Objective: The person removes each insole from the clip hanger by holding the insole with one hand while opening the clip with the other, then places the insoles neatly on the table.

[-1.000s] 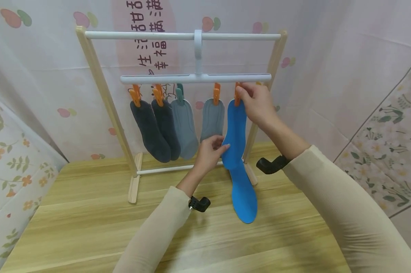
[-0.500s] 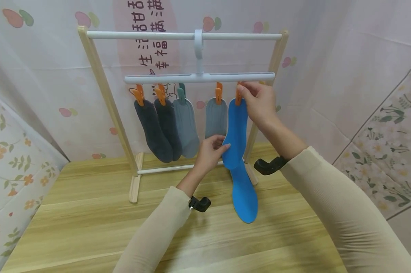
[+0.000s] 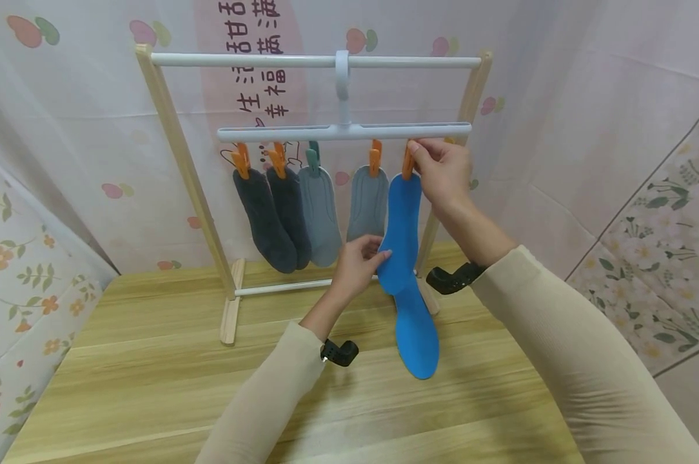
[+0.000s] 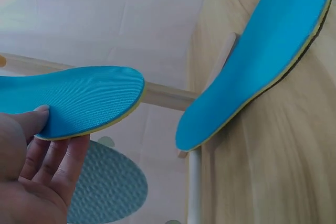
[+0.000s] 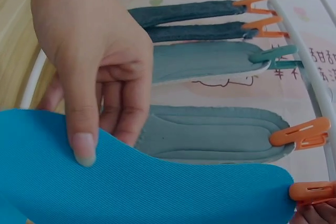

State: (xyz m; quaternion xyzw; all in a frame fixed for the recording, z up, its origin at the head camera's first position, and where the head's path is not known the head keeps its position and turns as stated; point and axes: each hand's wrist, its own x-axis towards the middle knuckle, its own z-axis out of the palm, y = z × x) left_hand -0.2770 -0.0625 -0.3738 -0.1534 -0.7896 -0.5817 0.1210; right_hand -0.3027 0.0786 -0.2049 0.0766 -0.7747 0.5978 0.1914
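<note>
Pinching the orange clip (image 3: 407,162) at the right end of the white hanger bar (image 3: 344,132), the right hand (image 3: 442,174) has thumb and fingers curled round it, just beside the wooden rack's (image 3: 175,167) right post. That clip bites the top edge of the hanging blue insole (image 3: 400,232). The left hand (image 3: 358,261) grips this insole's lower left edge, thumb on the face and fingers curled behind. A second blue insole (image 3: 416,332) lies on the wooden table (image 3: 140,374) directly below, its near end touching the hanging one's tip in the head view.

To the left hang a grey insole (image 3: 365,203) on another orange clip, a second grey insole (image 3: 319,216) on a green clip (image 3: 313,158), and two dark insoles (image 3: 274,219), closely spaced; little gap separates the blue insole from its grey neighbour. In front of the rack the tabletop stretches wide toward the camera. Pale printed sheeting (image 3: 587,96) with flowers and lettering walls the space on three sides.
</note>
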